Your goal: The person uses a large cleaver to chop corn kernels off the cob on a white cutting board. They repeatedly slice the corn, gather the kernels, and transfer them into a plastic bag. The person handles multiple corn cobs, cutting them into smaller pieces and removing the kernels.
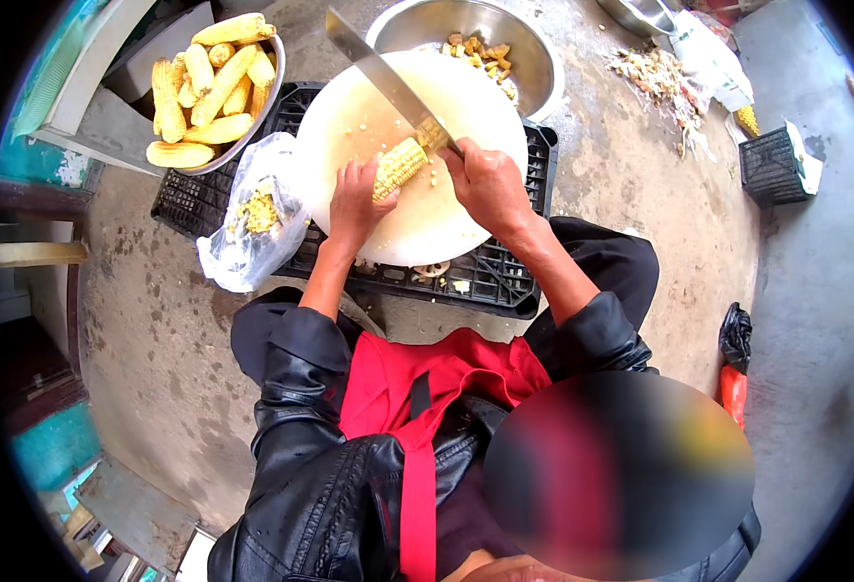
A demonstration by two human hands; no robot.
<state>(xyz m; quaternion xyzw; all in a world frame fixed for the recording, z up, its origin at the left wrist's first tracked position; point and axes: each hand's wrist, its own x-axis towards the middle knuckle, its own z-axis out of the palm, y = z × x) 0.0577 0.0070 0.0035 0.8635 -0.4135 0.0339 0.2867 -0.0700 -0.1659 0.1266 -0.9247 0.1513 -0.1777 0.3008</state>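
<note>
My left hand (356, 200) holds an ear of yellow corn (399, 169) against a round, pale cutting board (347, 109). In my right hand (486, 182) is the handle of a cleaver (376, 64), its long blade slanting up to the far left. A cut piece of corn (432, 134) shows against the blade near the handle, beyond the ear's far end. Loose kernels are scattered over the board. Behind it stands a wide metal basin (547, 80) with several cut yellowish chunks (496, 60) inside.
Black plastic crates (463, 284) support the board. To the left, a metal bowl (275, 94) is heaped with corn ears (212, 84); a clear plastic bag (227, 251) holds yellow scraps. Husk waste (663, 87) and a dark basket (772, 167) are on the floor at right.
</note>
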